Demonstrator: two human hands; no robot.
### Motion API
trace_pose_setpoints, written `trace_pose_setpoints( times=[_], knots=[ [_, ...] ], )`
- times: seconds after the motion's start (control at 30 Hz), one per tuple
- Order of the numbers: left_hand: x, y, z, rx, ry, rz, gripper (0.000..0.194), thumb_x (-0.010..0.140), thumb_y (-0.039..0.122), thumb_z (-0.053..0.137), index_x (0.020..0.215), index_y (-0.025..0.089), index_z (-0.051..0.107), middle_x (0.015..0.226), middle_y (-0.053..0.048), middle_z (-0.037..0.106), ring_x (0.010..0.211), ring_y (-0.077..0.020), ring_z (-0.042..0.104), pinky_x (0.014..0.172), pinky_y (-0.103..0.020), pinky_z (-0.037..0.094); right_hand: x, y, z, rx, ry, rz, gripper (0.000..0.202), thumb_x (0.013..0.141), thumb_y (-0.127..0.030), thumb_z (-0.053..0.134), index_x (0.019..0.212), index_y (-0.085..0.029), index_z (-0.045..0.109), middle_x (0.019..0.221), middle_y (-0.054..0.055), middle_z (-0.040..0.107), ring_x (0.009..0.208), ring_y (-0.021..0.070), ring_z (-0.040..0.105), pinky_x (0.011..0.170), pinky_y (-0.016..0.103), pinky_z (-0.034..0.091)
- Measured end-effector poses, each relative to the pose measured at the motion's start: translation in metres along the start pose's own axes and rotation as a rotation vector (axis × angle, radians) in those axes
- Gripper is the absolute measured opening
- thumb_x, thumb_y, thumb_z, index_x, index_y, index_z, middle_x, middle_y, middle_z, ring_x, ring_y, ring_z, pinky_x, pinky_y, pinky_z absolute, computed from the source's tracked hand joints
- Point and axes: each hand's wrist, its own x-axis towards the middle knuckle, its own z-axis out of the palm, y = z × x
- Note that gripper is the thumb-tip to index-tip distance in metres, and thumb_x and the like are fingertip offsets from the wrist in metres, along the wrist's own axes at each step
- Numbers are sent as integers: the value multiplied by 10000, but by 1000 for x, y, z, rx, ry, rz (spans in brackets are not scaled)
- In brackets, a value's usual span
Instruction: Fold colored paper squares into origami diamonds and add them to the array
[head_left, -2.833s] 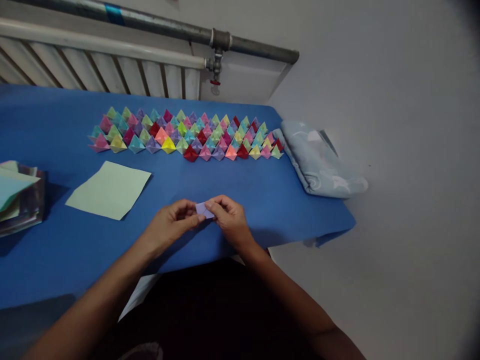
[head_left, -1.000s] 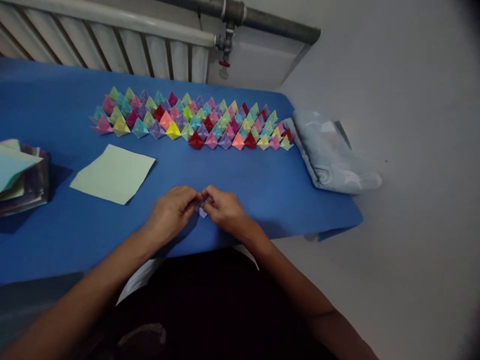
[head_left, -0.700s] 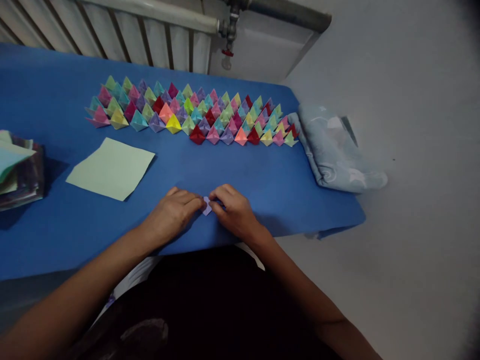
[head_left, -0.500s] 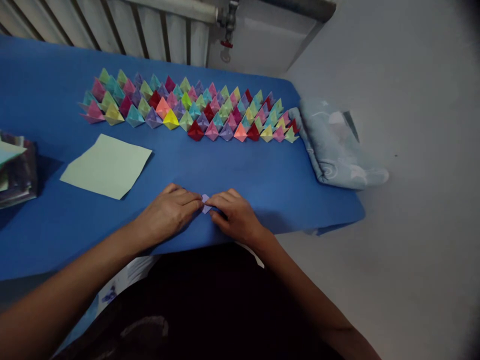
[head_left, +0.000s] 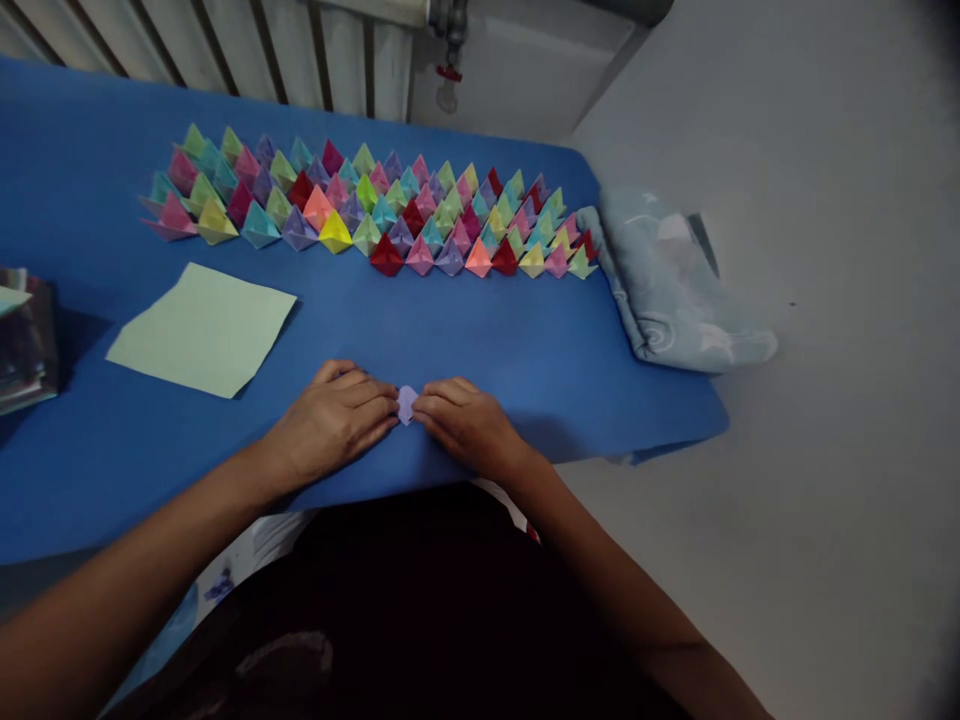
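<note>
Two hands, fingers bunched, with a small lilac paper [head_left: 407, 405] between them.
The left hand [head_left: 330, 415] and right hand [head_left: 469, 425] close on its opposite edges, low at the blue tabletop [head_left: 360, 320], farther apart than a second ago. Beyond sit a pale green sheet [head_left: 206, 330], folded paper rows [head_left: 335, 232] and a grey-blue cloth [head_left: 675, 290].

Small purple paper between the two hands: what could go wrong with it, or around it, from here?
The fingers of the left hand and right hand cover the sides of the small purple paper, so a crooked fold there might go unnoticed. Further back, the folded paper pieces stand close together; a bump to one could shift its neighbours.
</note>
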Motion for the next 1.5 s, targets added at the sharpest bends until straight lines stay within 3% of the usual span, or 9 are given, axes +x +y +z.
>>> trace_pose_setpoints(
  times=[0.37,0.7,1.07,1.5],
  knots=[
    [3,2,4,16,52,-17,296,1027,279,458,929,215,729,977,-51,758,877,-199,648,908,-408,412,0,-4,0,4,53,50,257,1028,-293,438,1013,-176,666,1071,116,675,964,212,593,911,377,495],
    [7,-1,7,-27,54,-217,332,1004,385,470,863,208,712,988,-79,726,921,-248,615,850,-425,409,9,-13,0,46,51,278,235,1020,-286,459,931,-192,654,1097,107,667,1030,213,603,911,372,492],
    [10,-2,5,-4,38,-202,329,1018,379,459,849,205,682,983,-56,733,900,-226,611,830,-397,362,14,-17,-2,111,93,369,191,988,-289,516,843,-202,606,1081,96,665,1016,213,598,890,368,474],
    [14,1,8,61,46,-224,347,1018,364,477,793,192,678,949,-58,717,852,-218,593,808,-386,364,23,-23,-6,99,47,492,218,979,-277,532,779,-197,565,980,62,643,911,181,588,821,316,438]
  ],
)
